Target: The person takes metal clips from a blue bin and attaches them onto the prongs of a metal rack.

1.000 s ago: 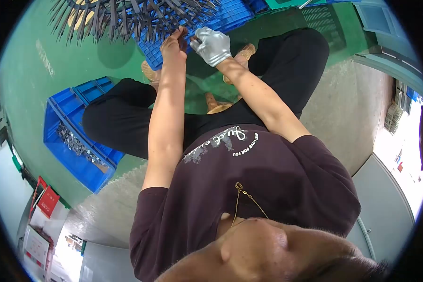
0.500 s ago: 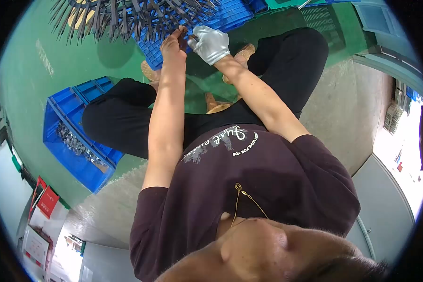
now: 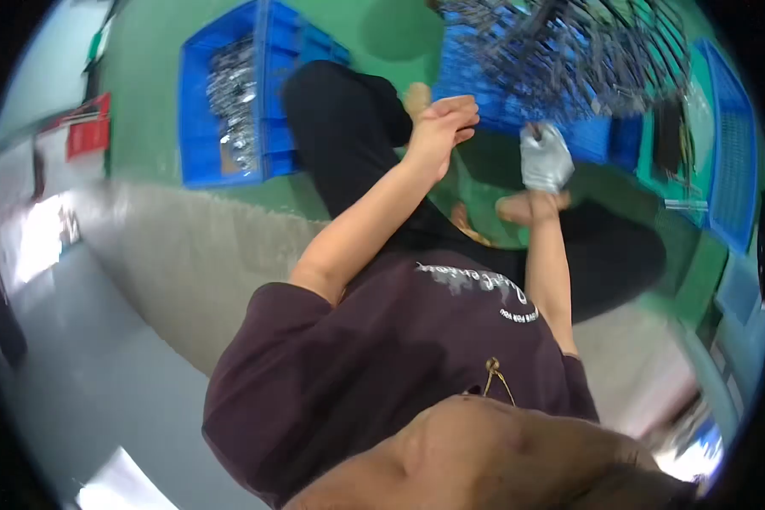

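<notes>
My left hand, bare, is in front of my bent left leg with its fingers curled and pressed together. Whatever it may hold is hidden. My right hand, in a white glove, is closed at the near edge of the blue crate, just below the bundle. Something small and dark shows at its fingertips, too blurred to name. Above it, a large round bundle of thin dark strips lies over the blue crate. The two hands are apart.
To the left stands a blue bin with small shiny metal pieces. At the right are a green crate and a blue basket. My legs are spread on the green floor.
The view has swung left, so the bundle and crates appear farther right. My hands, close together at the bundle's edge before, have separated; the left has drawn back from the bundle.
</notes>
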### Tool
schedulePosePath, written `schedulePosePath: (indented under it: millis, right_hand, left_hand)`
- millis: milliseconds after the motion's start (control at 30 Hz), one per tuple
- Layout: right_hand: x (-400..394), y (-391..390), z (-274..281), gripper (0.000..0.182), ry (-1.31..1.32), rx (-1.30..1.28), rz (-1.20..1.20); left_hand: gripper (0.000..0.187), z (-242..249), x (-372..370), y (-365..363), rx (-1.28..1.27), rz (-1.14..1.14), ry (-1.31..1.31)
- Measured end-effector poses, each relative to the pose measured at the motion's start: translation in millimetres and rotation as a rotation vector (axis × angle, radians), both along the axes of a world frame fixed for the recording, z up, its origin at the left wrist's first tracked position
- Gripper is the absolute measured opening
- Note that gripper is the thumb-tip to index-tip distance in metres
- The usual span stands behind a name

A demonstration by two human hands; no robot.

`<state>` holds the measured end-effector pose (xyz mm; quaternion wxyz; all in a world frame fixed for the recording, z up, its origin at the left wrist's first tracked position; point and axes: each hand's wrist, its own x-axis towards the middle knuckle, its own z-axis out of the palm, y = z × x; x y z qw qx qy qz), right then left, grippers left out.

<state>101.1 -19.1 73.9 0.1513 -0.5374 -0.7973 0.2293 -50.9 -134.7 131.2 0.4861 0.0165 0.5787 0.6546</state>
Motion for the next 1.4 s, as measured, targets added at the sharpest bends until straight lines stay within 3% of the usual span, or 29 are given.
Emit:
schedulePosePath:
  millis: [33,100,133,167,200,233,267,300,333,367,400,433,467,500,533,600,633,700,767,800,833,900,933,1000,1100,1233,1267,1300,1400]
  right_hand:
    - [8,-6,-4,0.022,0.130,0.085,0.018]
    - [17,-9,-3,0.018,0.121,0.075,0.060]
    - [17,-14,2,0.016,0.169,0.081,0.089]
    - [17,-20,8,0.014,0.211,0.088,0.113]
    - [6,-19,13,0.012,0.240,0.107,0.132]
    - [2,-24,19,0.010,0.286,0.031,0.138]
    - [0,-28,20,0.010,0.350,0.035,0.181]
    - [-3,-34,20,0.010,0.414,0.042,0.215]
    - [-3,-40,21,0.009,0.372,-0.068,0.191]
    - [-2,-42,18,0.010,0.366,-0.008,0.238]
    - [0,-44,24,0.011,0.337,-0.031,0.249]
    - [2,-44,31,0.012,0.298,-0.048,0.263]
    - [5,-43,25,0.013,0.303,-0.023,0.244]
    - [10,-42,17,0.014,0.302,-0.003,0.230]
    - [11,-39,16,0.014,0.280,-0.002,0.217]
    - [13,-41,8,0.014,0.244,-0.025,0.177]
    - [11,-43,11,0.015,0.207,-0.128,0.117]
    - [11,-38,10,0.016,0.208,-0.073,0.149]
    - [10,-36,5,0.016,0.278,-0.093,0.166]
    - [10,-38,3,0.016,0.311,-0.102,0.178]
    - [9,-38,2,0.016,0.309,-0.090,0.214]
    - [7,-34,8,0.017,0.280,-0.076,0.239]
    - [7,-33,12,0.016,0.276,-0.084,0.234]
    - [7,-34,17,0.016,0.270,-0.102,0.225]
    - [12,-33,8,0.015,0.332,-0.062,0.224]
    - [13,-35,13,0.016,0.290,-0.151,0.128]
    - [12,-36,12,0.015,0.315,-0.144,0.128]
    - [11,-36,12,0.015,0.323,-0.141,0.125]
    - [8,-37,7,0.012,0.347,-0.146,0.139]
  left_hand:
    - [0.025,41,-13,-28,0.057,0.092,0.314]
    - [0.026,98,-63,-77,0.146,0.331,0.883]
    - [0.022,110,-100,-101,0.082,0.477,1.192]
    - [0.018,112,-153,-138,-0.224,0.540,1.584]
    - [0.016,103,-205,-153,-0.339,0.591,1.602]
    - [0.020,75,-267,-186,-0.408,0.477,1.448]
    - [0.025,49,-312,-215,-0.586,0.250,1.434]
    - [0.033,29,-344,-233,-0.857,-0.009,1.244]
    - [0.041,-11,-381,-257,-0.648,-0.158,1.168]
    - [0.052,-32,-391,-260,-0.773,-0.225,0.996]
    - [0.061,-54,-398,-255,-0.835,-0.345,1.218]
    - [0.061,-74,-407,-254,-0.847,-0.464,1.276]
    - [0.064,-132,-440,-263,-0.817,-0.506,1.320]
    - [0.068,-114,-400,-246,-1.007,-0.549,1.477]
    - [0.070,-117,-403,-243,-0.823,-0.544,1.381]
    - [0.057,-114,-401,-245,-0.876,-0.507,1.241]
    - [0.051,-101,-401,-243,-0.777,-0.583,1.107]
    - [0.046,-127,-438,-276,-0.593,-0.655,0.931]
    - [0.044,-128,-434,-278,-0.801,-0.322,0.672]
    - [0.047,-97,-399,-255,-0.777,-0.251,0.698]
    - [0.052,-164,-462,-288,-0.649,-0.489,0.951]
    - [0.049,-177,-463,-271,-0.634,-0.402,0.803]
    - [0.045,-176,-459,-269,-0.685,-0.405,0.868]
    - [0.037,-162,-443,-263,-0.790,-0.408,0.997]
    - [0.023,-87,-389,-246,-0.656,-0.402,0.944]
    - [0.014,-68,-395,-265,-0.606,-0.224,0.572]
    - [0.015,-28,-367,-248,-0.582,-0.167,0.438]
    - [0.014,-27,-377,-259,-0.624,-0.161,0.478]
    - [0.021,-32,-374,-270,-0.361,0.108,0.260]
